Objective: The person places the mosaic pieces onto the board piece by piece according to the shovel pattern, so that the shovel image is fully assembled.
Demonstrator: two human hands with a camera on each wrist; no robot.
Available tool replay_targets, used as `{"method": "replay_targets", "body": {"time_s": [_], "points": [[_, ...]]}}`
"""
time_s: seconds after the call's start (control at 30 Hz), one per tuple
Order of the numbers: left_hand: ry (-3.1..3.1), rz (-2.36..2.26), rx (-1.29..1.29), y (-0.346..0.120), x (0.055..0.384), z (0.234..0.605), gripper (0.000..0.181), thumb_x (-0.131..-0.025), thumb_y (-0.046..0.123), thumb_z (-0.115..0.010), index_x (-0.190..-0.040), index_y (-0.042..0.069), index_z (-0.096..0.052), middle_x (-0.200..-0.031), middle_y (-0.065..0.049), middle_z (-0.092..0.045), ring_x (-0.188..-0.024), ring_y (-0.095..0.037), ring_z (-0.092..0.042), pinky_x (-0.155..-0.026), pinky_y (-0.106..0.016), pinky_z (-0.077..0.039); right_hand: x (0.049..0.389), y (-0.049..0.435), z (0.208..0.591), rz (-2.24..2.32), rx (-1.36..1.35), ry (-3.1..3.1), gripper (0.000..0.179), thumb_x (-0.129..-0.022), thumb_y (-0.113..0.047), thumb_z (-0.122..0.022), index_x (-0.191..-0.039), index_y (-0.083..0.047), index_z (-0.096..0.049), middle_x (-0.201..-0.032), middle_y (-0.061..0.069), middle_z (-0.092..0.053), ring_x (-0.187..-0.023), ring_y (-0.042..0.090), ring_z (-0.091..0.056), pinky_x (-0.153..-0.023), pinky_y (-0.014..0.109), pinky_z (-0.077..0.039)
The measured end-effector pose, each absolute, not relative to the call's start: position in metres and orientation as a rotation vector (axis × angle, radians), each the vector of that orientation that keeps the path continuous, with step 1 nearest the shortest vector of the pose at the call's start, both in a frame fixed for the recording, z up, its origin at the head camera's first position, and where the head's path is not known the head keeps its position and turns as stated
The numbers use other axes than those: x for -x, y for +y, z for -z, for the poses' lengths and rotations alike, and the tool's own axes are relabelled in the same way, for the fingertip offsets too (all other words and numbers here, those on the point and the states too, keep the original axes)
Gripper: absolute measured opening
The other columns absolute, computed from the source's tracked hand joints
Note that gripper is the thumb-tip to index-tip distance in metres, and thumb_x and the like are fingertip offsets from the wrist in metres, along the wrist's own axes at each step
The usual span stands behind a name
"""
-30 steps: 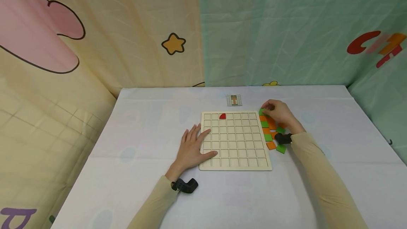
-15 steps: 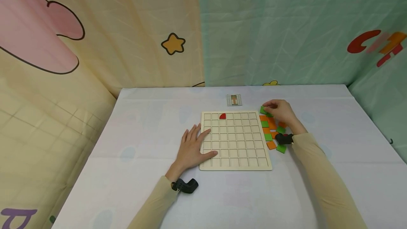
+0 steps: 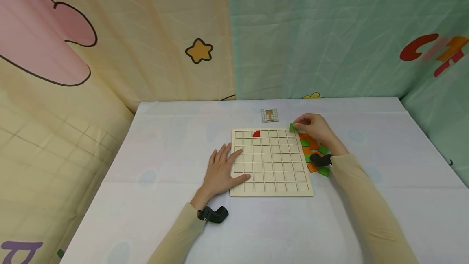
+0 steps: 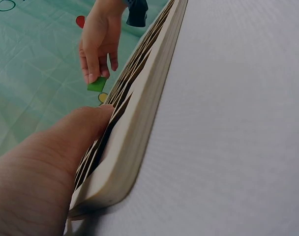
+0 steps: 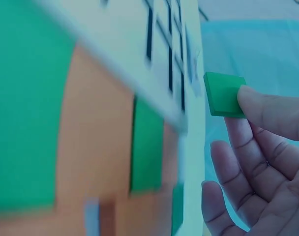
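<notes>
A pale wooden grid board [image 3: 271, 162] lies flat on the table, with one red quarter-round tile [image 3: 256, 134] in its far row. My left hand [image 3: 221, 173] rests on the board's left edge, fingers spread; in the left wrist view its thumb [image 4: 85, 123] lies over the rim. Between thumb and fingers my right hand [image 3: 316, 127] pinches a green square tile [image 5: 224, 94], held up over the board's far right corner. The left wrist view also shows this green tile [image 4: 96, 84] under the right fingertips.
Several orange and green tiles [image 3: 312, 167] lie against the board's right side, partly hidden by the right wrist. A small card [image 3: 270, 115] with a grid and a brown figure lies beyond the board. Patterned curtains [image 3: 315, 36] hang behind the table.
My right hand has picked the green tile up from the far end of the pile and moved left to the board's corner. The left hand has stayed still.
</notes>
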State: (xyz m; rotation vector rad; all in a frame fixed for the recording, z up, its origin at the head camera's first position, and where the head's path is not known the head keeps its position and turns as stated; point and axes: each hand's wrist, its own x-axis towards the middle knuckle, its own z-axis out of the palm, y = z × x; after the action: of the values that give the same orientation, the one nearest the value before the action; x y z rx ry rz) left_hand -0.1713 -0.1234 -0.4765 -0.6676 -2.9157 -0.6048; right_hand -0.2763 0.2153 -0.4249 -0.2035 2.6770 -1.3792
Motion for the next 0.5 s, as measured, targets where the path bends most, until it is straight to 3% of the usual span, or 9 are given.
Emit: {"method": "replay_targets", "body": {"time_s": [0.23, 0.5], "points": [[-2.917, 0.599, 0.667, -0.124, 0.172, 0.477, 0.081, -0.081, 0.067, -0.056, -0.146, 0.022, -0.038, -0.155, -0.014, -0.019, -0.142, -0.028, -0.009, -0.112, -0.046, -0.003, 0.278, 0.188, 0.420, 1.384, 0.269, 2.610, 0.022, -0.092, -0.022, -0.065, -0.103, -0.003, -0.067, -0.094, 0.012, -0.062, -0.086, 0.029, -0.054, -0.074, 0.037, -0.044], [-2.922, 0.598, 0.668, -0.124, 0.172, 0.477, 0.080, -0.081, 0.066, -0.055, -0.146, 0.022, -0.038, -0.155, -0.014, -0.018, -0.142, -0.028, -0.009, -0.112, -0.046, -0.002, 0.280, 0.162, 0.421, 1.406, 0.336, 2.592, 0.019, -0.090, -0.020, -0.068, -0.099, -0.004, -0.069, -0.087, 0.008, -0.062, -0.077, 0.026, -0.052, -0.067, 0.035, -0.042]]}}
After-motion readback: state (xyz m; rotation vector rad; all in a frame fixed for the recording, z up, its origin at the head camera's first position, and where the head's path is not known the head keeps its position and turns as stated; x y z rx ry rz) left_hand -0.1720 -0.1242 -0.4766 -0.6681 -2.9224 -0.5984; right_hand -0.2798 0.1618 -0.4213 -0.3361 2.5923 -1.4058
